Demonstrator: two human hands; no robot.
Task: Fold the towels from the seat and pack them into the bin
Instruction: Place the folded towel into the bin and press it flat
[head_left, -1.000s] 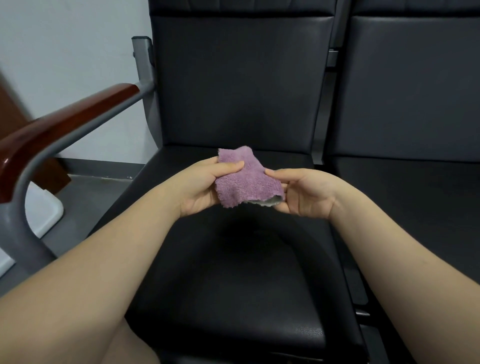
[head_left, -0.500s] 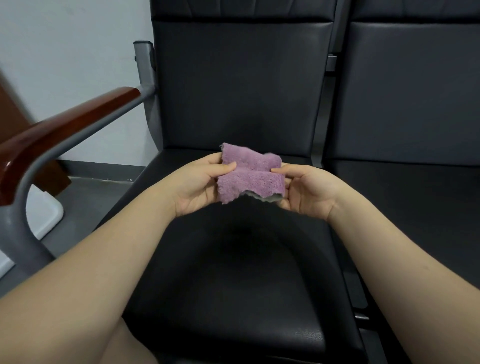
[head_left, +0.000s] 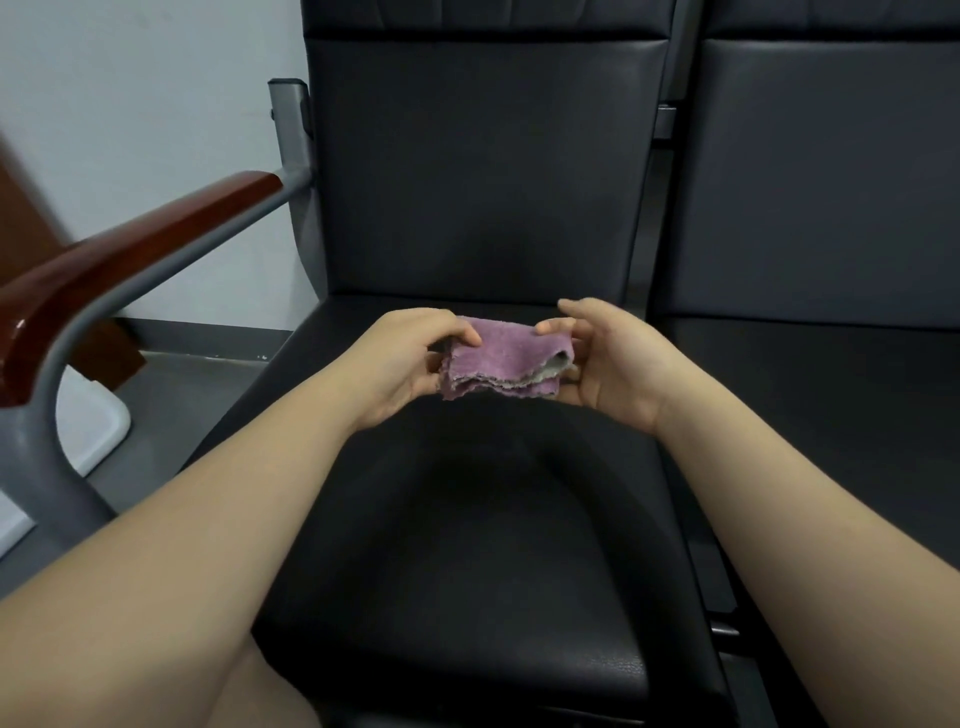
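Centre of frame: the left hand (head_left: 410, 358) and right hand (head_left: 608, 364) each pinched one end of a small purple towel (head_left: 506, 358), held above the seat (head_left: 467, 519) with its layered edges toward the viewer. Folding looked nearly done. The next move would probably call for a one-hand grip and a carry to the bin. A white object (head_left: 93, 426) at lower left, cut off by the armrest (head_left: 130, 260), could not be identified.

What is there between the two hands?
The folded purple towel, pinched at its ends by the left hand and the right hand. The head view shows it.
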